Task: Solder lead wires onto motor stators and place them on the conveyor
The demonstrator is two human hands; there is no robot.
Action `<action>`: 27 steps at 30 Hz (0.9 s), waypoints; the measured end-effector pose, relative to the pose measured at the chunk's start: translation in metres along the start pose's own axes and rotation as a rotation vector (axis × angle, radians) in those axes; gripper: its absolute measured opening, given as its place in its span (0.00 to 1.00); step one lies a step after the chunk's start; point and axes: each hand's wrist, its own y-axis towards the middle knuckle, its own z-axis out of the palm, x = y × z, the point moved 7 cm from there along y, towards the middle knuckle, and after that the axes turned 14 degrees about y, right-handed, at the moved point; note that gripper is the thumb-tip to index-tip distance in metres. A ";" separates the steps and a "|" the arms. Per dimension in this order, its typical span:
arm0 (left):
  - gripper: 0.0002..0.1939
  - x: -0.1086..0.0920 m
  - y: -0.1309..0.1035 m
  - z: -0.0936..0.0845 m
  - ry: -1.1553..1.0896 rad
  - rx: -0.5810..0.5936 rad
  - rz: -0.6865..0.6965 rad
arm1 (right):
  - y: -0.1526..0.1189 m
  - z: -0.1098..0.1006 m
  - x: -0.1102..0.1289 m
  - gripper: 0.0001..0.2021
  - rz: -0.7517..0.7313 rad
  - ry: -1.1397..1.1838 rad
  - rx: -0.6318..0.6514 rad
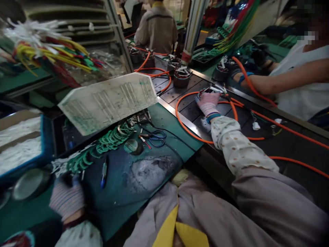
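My right hand (208, 103), in a striped glove, reaches across to the dark slatted conveyor. Its fingers are closed on a round wired part, whose white-sleeved leads (217, 89) stick out past the fingertips. An orange cable (177, 109) loops around this hand. On the green bench my left hand (67, 197), also gloved, is at the near end of a row of green curved pieces (105, 144) with white ends. Its thumb and fingers look apart; the dark fingertips blend into the shadow, and I see nothing held.
Scissors (157, 137), a blue pen (104, 173) and a round tin (132, 146) lie on the bench. A stained white board (110, 103) leans behind. At left stands a blue box (42, 137) of white sleeves. Similar wired parts (182, 78) sit on the conveyor; a co-worker's arm (280, 80) is opposite.
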 end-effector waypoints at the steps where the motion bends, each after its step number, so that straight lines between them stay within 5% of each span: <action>1: 0.32 -0.009 0.010 -0.009 -0.037 -0.096 -0.001 | -0.005 0.002 -0.003 0.26 0.039 0.008 -0.004; 4: 0.25 0.007 0.018 -0.017 -0.126 -0.331 -0.121 | -0.033 0.001 -0.009 0.25 0.118 0.032 -0.104; 7: 0.18 0.058 -0.009 0.003 -0.133 -0.422 -0.318 | -0.071 0.003 0.015 0.30 -0.089 0.059 -0.223; 11: 0.12 0.118 -0.067 0.037 -0.101 -0.550 -0.609 | -0.110 0.035 0.077 0.28 -0.522 0.121 -0.124; 15: 0.12 0.131 -0.085 0.038 -0.047 -0.711 -0.600 | -0.117 0.072 0.112 0.23 -0.597 0.112 -0.007; 19: 0.12 0.112 -0.043 0.025 0.125 -0.668 -0.280 | -0.118 0.089 0.123 0.22 -0.695 0.113 -0.009; 23: 0.15 0.094 0.025 0.047 0.315 -0.365 -0.057 | -0.120 0.091 0.121 0.22 -0.748 0.172 -0.052; 27: 0.18 0.091 0.057 0.064 0.365 -0.322 -0.012 | -0.120 0.092 0.121 0.22 -0.763 0.205 -0.055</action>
